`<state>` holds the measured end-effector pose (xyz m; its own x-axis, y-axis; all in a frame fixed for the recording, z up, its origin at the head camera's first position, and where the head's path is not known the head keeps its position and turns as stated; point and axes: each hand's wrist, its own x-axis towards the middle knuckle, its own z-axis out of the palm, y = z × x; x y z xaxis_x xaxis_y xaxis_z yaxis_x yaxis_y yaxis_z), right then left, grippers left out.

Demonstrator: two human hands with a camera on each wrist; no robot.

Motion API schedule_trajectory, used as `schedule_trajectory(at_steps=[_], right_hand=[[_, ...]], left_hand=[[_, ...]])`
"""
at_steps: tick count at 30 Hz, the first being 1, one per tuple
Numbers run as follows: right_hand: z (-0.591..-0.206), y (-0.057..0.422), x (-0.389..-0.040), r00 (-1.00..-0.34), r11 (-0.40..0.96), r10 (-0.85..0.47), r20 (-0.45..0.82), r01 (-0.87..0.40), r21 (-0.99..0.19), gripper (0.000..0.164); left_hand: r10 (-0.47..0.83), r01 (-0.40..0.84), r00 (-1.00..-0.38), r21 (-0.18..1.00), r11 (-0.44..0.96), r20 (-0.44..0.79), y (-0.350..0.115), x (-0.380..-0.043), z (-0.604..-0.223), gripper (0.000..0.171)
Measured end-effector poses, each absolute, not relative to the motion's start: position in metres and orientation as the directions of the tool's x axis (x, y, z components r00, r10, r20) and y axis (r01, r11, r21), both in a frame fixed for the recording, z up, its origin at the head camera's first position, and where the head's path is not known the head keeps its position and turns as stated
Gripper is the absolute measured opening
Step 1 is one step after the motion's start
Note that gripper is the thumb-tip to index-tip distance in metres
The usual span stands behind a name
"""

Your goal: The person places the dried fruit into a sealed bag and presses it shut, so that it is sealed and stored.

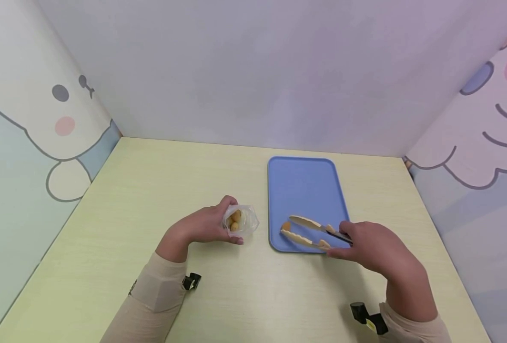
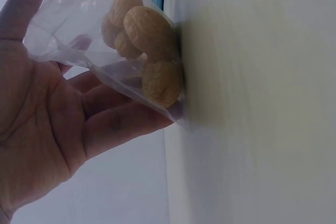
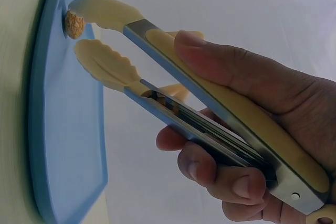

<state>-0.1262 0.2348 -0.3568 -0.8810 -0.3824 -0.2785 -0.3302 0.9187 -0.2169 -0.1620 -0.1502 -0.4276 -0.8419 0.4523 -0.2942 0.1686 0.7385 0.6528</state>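
Note:
My left hand holds a clear plastic bag from its left side, fingers and thumb around it. Several brown, wrinkled, nut-like balls lie inside, and in the left wrist view the bag's bottom is at the tabletop. My right hand grips metal tongs with cream scalloped tips and handle covers. The tongs' tips stand apart over the blue tray. One brown ball rests on the tray near its front left corner, by the tips; whether they touch it I cannot tell.
The pale wooden table meets a plain light wall at the back. Side walls with cartoon animal drawings border it left and right. The tray's raised rim is just right of the bag.

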Motion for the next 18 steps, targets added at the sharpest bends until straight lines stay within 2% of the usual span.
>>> schedule_trajectory(at_steps=[11,18], right_hand=[[-0.3568,0.2352,-0.1264,-0.876,0.92,-0.381,-0.295,-0.328,-0.214,0.044],[-0.357,0.2367,-0.1262,-0.88,0.914,-0.395,-0.264,-0.349,-0.205,0.044]], left_hand=[[0.453,0.171,-0.842,0.652,0.739,-0.293,-0.15,-0.1618,-0.4273,0.089],[0.452,0.172,-0.843,0.65,0.74,-0.292,-0.15,-0.1619,-0.4272,0.089]])
